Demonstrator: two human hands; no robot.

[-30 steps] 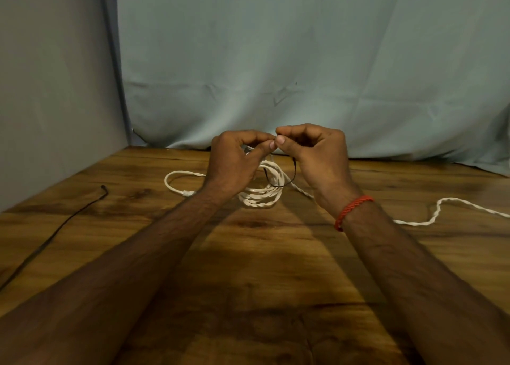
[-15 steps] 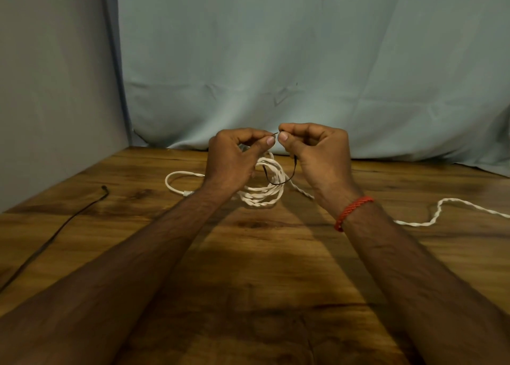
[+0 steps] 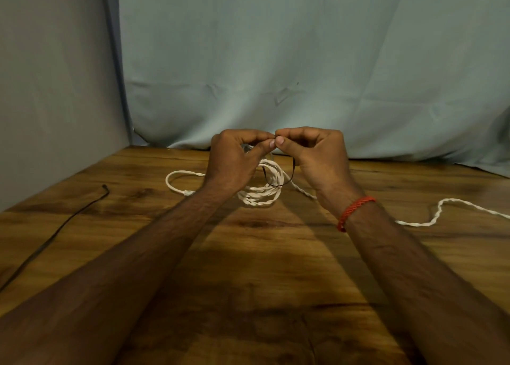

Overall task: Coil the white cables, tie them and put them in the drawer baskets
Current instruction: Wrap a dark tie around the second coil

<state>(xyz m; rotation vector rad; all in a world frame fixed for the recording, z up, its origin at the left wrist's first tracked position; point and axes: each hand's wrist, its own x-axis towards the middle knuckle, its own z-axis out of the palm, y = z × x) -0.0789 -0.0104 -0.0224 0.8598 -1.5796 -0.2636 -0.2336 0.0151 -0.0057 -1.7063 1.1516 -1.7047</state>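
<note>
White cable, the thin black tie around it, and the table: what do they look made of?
White cable: looks braided, perhaps fabric-sheathed, matt; a rope-like twist shows along it.
Black tie: thin and dark, holds a smooth loop, possibly coated wire; too fine to tell.
Table: wood or wood-look laminate, slight sheen, visible grain.

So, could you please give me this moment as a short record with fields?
left hand: pinches one end of the tie
right hand: pinches the other end, thumbs nearly touching
tie: thin, black, loops round strands of the coil
coil: white, beneath the hands
loose cable: white, trails right across the table
wire: black, lies on the table at left
bracelet: red, on right wrist
baskets: not in view
</note>
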